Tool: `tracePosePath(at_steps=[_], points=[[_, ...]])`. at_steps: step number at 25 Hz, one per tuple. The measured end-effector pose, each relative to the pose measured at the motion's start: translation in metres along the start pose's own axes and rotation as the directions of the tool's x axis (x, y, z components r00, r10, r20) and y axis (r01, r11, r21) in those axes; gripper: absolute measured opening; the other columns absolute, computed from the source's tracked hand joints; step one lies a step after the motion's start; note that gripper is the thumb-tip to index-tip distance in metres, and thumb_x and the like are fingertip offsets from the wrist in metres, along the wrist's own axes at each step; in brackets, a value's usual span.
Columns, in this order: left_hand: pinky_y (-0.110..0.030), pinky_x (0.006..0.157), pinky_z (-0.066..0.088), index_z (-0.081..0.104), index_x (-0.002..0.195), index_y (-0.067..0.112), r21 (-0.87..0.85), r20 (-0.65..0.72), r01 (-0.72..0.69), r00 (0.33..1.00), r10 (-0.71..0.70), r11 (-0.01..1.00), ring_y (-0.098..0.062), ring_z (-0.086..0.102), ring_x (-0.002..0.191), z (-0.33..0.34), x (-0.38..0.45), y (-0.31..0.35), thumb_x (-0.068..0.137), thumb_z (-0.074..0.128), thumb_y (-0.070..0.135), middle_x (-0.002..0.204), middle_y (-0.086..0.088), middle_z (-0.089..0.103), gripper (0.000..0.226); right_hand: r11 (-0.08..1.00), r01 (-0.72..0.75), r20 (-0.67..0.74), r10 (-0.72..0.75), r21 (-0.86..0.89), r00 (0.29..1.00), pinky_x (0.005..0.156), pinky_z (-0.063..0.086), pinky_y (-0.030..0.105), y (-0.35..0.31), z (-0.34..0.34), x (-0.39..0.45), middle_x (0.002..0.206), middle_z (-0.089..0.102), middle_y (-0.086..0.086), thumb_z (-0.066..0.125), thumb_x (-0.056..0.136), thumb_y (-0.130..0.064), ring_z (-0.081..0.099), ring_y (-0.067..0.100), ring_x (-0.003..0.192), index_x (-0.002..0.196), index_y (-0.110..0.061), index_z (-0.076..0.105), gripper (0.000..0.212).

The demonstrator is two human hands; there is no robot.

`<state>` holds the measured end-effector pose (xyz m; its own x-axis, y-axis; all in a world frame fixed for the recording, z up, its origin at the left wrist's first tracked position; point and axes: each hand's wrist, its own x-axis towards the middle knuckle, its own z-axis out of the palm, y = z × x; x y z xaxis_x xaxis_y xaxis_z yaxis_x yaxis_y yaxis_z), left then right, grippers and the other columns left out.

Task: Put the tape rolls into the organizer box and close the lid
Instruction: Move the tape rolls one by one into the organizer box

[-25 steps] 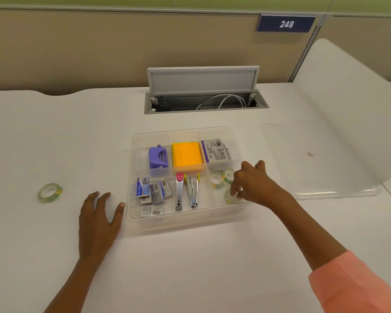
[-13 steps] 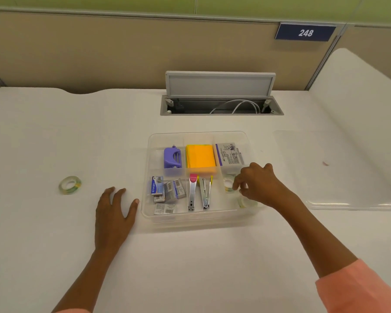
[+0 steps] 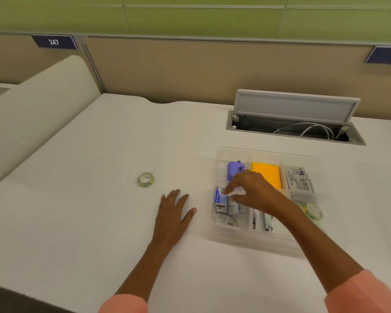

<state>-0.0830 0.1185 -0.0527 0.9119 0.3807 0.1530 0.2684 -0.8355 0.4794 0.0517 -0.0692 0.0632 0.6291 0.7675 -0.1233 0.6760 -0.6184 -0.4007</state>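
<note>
A clear organizer box [image 3: 219,159] sits on the white desk, lid off. Tape rolls [image 3: 312,211] with green-yellow cores lie in its front right compartment. One more tape roll [image 3: 146,179] lies alone on the desk, left of the box. My right hand [image 3: 253,190] hovers over the box's left half, fingers apart and empty, above the staple packs [image 3: 220,197]. My left hand [image 3: 174,213] rests flat on the desk between the loose roll and the box. The lid is out of view.
The box also holds a purple hole punch [image 3: 233,169], orange sticky notes [image 3: 268,175], a labelled packet [image 3: 299,179] and metal clips [image 3: 268,222]. An open cable hatch [image 3: 296,118] lies behind the box. A white divider panel [image 3: 43,105] rises at the left.
My right hand left the tape compartment empty and moved left across the box. The view swung left, so the lid dropped out of sight. My left hand stayed flat.
</note>
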Motion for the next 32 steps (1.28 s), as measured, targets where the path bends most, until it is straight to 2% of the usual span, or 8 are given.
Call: tracePosePath(at_steps=[3,6,10,13,18,22,26,32], points=[[-0.035,0.118,0.010,0.051,0.128,0.020,0.029,-0.028,0.018,0.999,-0.018,0.999,-0.022,0.031,0.137,-0.012,-0.003,-0.018,0.090,0.048,0.044,0.144,-0.008,0.040,0.045,0.999,0.043,0.052,-0.043,-0.003,0.998,0.090,0.045,0.037,-0.017,0.014,0.026,0.104,0.066,0.002,0.064,0.084,-0.019,0.057,0.019,0.099,0.103,-0.024,0.068,0.021],[-0.041,0.113,0.024,0.058,0.120,0.014,0.052,-0.112,0.097,0.990,-0.091,0.994,-0.027,0.042,0.129,-0.026,-0.004,-0.038,0.089,0.054,0.035,0.136,-0.013,0.049,0.037,0.994,0.084,0.022,-0.083,-0.063,0.996,0.090,0.042,0.037,-0.035,0.025,0.051,0.105,0.064,0.003,0.060,0.086,-0.020,0.053,0.021,0.103,0.102,-0.023,0.068,0.018],[-0.044,0.103,0.036,0.058,0.117,0.006,-0.015,-0.285,0.273,0.921,-0.265,0.962,-0.034,0.045,0.124,-0.046,-0.004,-0.070,0.089,0.056,0.024,0.130,-0.018,0.051,0.033,0.984,0.169,0.031,-0.168,-0.049,0.985,0.083,0.035,0.033,-0.068,0.041,0.082,0.103,0.063,0.003,0.059,0.086,-0.020,0.051,0.022,0.102,0.100,-0.022,0.068,0.017],[-0.044,0.113,0.026,0.045,0.131,0.005,-0.026,-0.252,0.406,0.881,-0.399,0.913,-0.034,0.031,0.136,-0.051,0.001,-0.081,0.092,0.049,0.029,0.144,-0.021,0.038,0.046,0.980,0.201,0.097,-0.200,0.003,0.975,0.088,0.043,0.034,-0.094,0.057,0.103,0.109,0.061,0.007,0.059,0.086,-0.020,0.052,0.024,0.104,0.110,-0.019,0.064,0.024],[-0.040,0.118,0.011,0.031,0.141,0.011,0.145,-0.199,0.397,0.909,-0.366,0.906,-0.028,0.015,0.144,-0.041,0.003,-0.086,0.096,0.033,0.035,0.153,-0.017,0.022,0.051,0.982,0.185,0.152,-0.180,-0.024,0.972,0.094,0.045,0.041,-0.118,0.086,0.127,0.130,0.045,0.011,0.058,0.087,-0.021,0.047,0.029,0.115,0.139,-0.022,0.036,0.056],[-0.042,0.118,0.012,0.031,0.141,0.011,0.171,-0.204,0.402,0.907,-0.367,0.899,-0.029,0.016,0.143,-0.040,0.005,-0.085,0.096,0.032,0.035,0.153,-0.017,0.023,0.051,0.971,0.176,0.171,-0.148,-0.162,0.974,0.095,0.040,0.042,-0.124,0.102,0.142,0.135,0.039,0.013,0.052,0.091,-0.022,0.041,0.031,0.119,0.143,-0.028,0.025,0.059],[-0.043,0.118,0.012,0.032,0.141,0.010,0.176,-0.195,0.398,0.911,-0.364,0.900,-0.030,0.017,0.143,-0.038,0.005,-0.086,0.096,0.032,0.035,0.152,-0.018,0.024,0.051,0.942,0.207,0.135,-0.177,-0.264,0.975,0.090,0.040,0.043,-0.122,0.108,0.144,0.131,0.040,0.014,0.050,0.092,-0.024,0.043,0.031,0.112,0.138,-0.024,0.033,0.049],[-0.044,0.117,0.016,0.036,0.138,0.009,0.165,-0.210,0.384,0.914,-0.348,0.909,-0.031,0.021,0.141,-0.040,0.003,-0.087,0.095,0.036,0.033,0.150,-0.019,0.030,0.049,0.982,0.151,0.095,-0.140,-0.117,0.986,0.084,0.048,0.041,-0.109,0.104,0.131,0.119,0.052,0.012,0.063,0.084,-0.019,0.048,0.029,0.108,0.105,-0.004,0.058,0.027]])
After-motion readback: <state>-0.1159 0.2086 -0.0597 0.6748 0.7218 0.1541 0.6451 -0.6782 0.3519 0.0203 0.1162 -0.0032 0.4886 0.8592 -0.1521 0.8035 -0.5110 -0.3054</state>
